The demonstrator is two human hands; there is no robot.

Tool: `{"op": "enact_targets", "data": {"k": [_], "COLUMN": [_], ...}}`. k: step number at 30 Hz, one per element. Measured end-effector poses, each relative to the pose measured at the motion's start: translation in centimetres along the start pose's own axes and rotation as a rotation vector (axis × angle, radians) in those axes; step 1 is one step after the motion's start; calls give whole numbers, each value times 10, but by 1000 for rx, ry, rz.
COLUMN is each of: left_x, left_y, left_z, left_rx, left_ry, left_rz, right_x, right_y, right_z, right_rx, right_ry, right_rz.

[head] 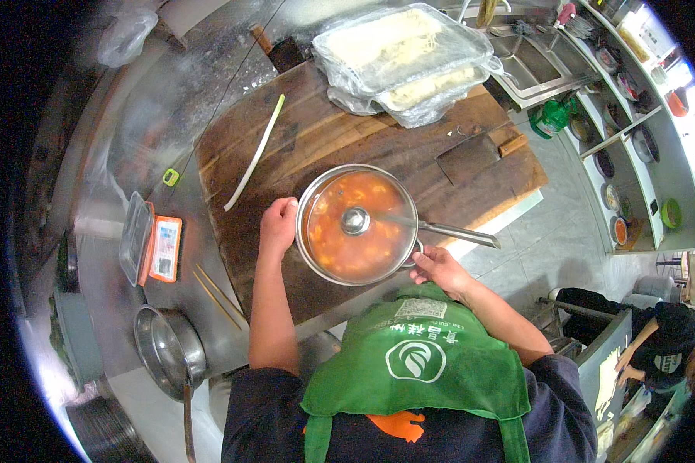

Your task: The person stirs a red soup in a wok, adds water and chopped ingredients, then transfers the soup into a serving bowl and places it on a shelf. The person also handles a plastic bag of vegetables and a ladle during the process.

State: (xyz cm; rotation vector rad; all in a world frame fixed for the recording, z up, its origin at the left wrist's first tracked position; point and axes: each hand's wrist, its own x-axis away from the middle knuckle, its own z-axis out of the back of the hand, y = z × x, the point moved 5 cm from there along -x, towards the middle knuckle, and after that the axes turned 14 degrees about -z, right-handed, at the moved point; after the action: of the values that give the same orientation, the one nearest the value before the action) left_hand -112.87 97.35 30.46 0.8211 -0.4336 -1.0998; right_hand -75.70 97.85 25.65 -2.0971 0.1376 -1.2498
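In front of me is a round metal pot (305,254) with a glass lid (376,194), fogged in places. A metal knob (355,221) tops the lid. Through the glass shows an orange-red soup or stew (347,254) with pale chunks. A metal utensil handle (463,232), perhaps a ladle's, juts out at the right rim. My right hand (440,269) grips the loop handle on the pot's lower right. Curled at the left rim, my left hand (279,227) holds that side; the handle there is hidden by the fingers.
Beneath the pot is a thick wooden chopping board (324,136), bearing a scallion stalk (257,156), a cleaver (469,159) and plastic-wrapped trays of noodles (399,46). Chopsticks (217,298), a plastic box (136,240) and a saucepan (171,350) lie left. Another person (666,341) works at right.
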Motion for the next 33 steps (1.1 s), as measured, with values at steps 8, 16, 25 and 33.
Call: {"op": "enact_targets", "data": {"k": [8,16,25,33], "left_x": [3,1,3,13], "left_y": [-19,-23,-15,57], "left_z": [-10,-15,-28,-73], "left_rx": [242,315,319,354], "left_ry": [-29,16,41,43], "left_rz": [32,-3,11,7], "right_x": [1,-8,0,43], "right_y": [3,6,1,1], "right_z": [0,-11,-11,56], "right_rx": [-43,-175,-45,-81], "right_ry": [149,106,169,204], "right_rz": [-4,72,181,175]}}
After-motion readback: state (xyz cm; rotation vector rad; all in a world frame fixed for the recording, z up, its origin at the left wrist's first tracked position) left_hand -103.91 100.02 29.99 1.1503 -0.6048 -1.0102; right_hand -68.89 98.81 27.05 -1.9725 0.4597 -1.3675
